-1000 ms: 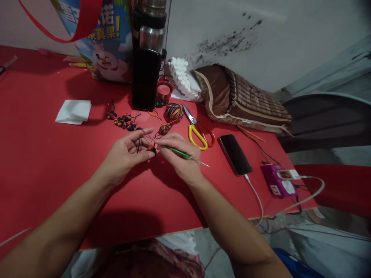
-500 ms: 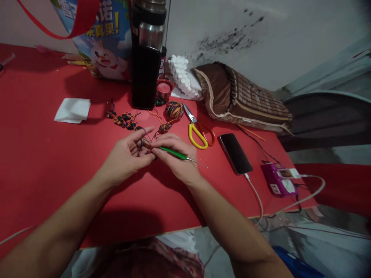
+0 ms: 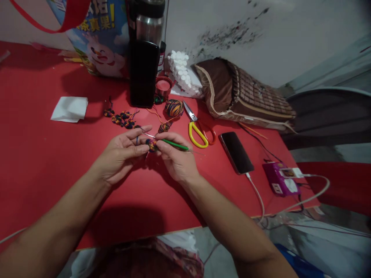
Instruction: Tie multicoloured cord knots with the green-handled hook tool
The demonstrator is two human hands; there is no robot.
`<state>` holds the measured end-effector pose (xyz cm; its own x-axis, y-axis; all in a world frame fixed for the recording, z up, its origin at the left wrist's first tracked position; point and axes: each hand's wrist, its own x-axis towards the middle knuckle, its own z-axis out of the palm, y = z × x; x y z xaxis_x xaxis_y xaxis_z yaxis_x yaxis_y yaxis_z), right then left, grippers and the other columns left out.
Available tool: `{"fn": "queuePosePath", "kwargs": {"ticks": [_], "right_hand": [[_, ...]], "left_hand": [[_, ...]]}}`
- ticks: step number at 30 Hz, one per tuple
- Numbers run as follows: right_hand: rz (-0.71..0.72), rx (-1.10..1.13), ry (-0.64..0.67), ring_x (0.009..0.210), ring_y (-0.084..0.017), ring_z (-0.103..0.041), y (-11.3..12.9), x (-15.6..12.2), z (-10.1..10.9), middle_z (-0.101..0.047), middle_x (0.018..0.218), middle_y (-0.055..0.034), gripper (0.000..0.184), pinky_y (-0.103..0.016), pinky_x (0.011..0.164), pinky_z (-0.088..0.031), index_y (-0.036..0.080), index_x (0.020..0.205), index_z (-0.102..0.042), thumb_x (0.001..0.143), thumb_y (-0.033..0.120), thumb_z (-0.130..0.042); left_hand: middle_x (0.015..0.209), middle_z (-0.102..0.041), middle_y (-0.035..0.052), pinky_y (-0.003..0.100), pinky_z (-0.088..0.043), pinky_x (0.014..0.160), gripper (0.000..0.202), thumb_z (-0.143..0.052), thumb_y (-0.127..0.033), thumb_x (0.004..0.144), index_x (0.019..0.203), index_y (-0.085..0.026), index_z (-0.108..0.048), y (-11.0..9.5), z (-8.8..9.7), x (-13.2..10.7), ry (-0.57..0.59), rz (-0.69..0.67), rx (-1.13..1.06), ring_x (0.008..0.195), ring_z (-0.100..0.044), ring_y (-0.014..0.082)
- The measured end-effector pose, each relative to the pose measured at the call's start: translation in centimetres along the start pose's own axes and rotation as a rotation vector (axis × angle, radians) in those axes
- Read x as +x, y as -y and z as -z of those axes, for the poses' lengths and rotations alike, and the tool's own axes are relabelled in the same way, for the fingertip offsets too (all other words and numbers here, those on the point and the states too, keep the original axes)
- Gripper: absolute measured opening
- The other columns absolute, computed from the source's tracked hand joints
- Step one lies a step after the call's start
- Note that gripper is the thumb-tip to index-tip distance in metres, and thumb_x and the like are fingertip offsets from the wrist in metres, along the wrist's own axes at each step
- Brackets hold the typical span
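Note:
Between my hands is a small multicoloured crochet piece (image 3: 151, 145) in dark blue, yellow and pink yarn. My left hand (image 3: 121, 152) pinches its left side with thumb and fingers, and a dark strand runs over the raised fingers. My right hand (image 3: 178, 156) holds a green-handled crochet hook (image 3: 175, 144), its metal shaft pointing left above the piece; the right fingertips also touch the piece. Just beyond lie several finished-looking crochet pieces (image 3: 120, 119), a small yarn bundle (image 3: 164, 127) and a multicoloured yarn ball (image 3: 174, 108).
Scissors (image 3: 198, 133) with yellow and red handles lie right of the yarn. Farther right are a charging phone (image 3: 237, 153) and a purple box (image 3: 278, 179) with cables. A black phone (image 3: 143, 73) stands upright before a steel bottle (image 3: 150, 27). Folded white paper (image 3: 69, 109) lies left.
The crochet piece has turned into view between my fingertips. My right hand has shifted slightly, the hook now lying a little higher, and its metal shaft shows above the piece.

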<state>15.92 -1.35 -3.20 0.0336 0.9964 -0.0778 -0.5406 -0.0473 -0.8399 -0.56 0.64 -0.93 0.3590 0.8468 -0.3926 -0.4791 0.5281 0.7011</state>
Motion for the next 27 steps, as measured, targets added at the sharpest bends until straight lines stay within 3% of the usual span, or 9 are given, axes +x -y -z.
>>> {"fn": "queuePosePath", "kwargs": {"ticks": [7,11,15,20,24,27], "right_hand": [[0.080,-0.125,0.106,0.089,-0.015,-0.080,-0.1,-0.1,0.8,-0.085,0.095,0.0016,0.017,-0.029,0.086,-0.065,0.030,0.094,-0.087,0.079,0.028,-0.094],[0.115,-0.201,0.073,0.088,-0.015,-0.078,-0.1,0.0,1.2,-0.084,0.093,0.0017,0.016,-0.030,0.086,-0.063,0.029,0.092,-0.087,0.078,0.029,-0.095],[0.068,-0.137,0.031,0.082,-0.013,-0.077,0.2,0.1,0.8,-0.083,0.088,0.0027,0.015,-0.027,0.082,-0.063,0.030,0.087,-0.087,0.074,0.026,-0.095],[0.040,-0.097,0.053,0.078,-0.013,-0.075,0.5,-0.1,0.5,-0.082,0.083,0.0021,0.015,-0.029,0.080,-0.063,0.029,0.082,-0.086,0.071,0.027,-0.097],[0.049,-0.131,0.111,0.078,-0.014,-0.073,0.7,-0.3,0.6,-0.081,0.083,0.0004,0.015,-0.029,0.076,-0.061,0.028,0.080,-0.086,0.071,0.030,-0.098],[0.031,-0.143,0.166,0.074,-0.014,-0.070,0.7,-0.4,0.8,-0.079,0.082,0.0001,0.014,-0.030,0.075,-0.061,0.028,0.080,-0.087,0.072,0.031,-0.098]], "left_hand": [[0.082,-0.079,0.0009,0.019,-0.061,0.067,0.078,-0.101,-0.005,0.058,0.132,-0.013,-0.075,-0.7,0.0,-0.5,0.013,-0.097,0.155,0.070,-0.073,0.0115],[0.080,-0.075,-0.0010,0.019,-0.059,0.063,0.075,-0.100,-0.006,0.059,0.130,-0.014,-0.077,-0.8,0.0,-0.6,0.021,-0.140,0.172,0.066,-0.070,0.0100],[0.088,-0.076,0.0027,0.021,-0.059,0.066,0.062,-0.098,-0.014,0.069,0.128,-0.016,-0.079,-0.5,-0.1,-0.5,0.045,-0.142,0.183,0.072,-0.070,0.0119],[0.093,-0.074,0.0038,0.017,-0.050,0.054,0.049,-0.090,-0.019,0.074,0.122,-0.015,-0.082,-0.6,-0.5,-0.4,-0.018,-0.104,0.007,0.065,-0.060,0.0082],[0.091,-0.073,0.0054,0.016,-0.043,0.047,0.032,-0.081,-0.024,0.086,0.115,-0.012,-0.083,-1.1,-0.2,0.0,-0.040,0.019,-0.212,0.057,-0.051,0.0060],[0.082,-0.072,0.0020,0.014,-0.040,0.045,0.024,-0.076,-0.017,0.090,0.112,-0.013,-0.082,-1.1,0.0,0.3,-0.060,0.062,-0.316,0.055,-0.049,0.0055]]}}
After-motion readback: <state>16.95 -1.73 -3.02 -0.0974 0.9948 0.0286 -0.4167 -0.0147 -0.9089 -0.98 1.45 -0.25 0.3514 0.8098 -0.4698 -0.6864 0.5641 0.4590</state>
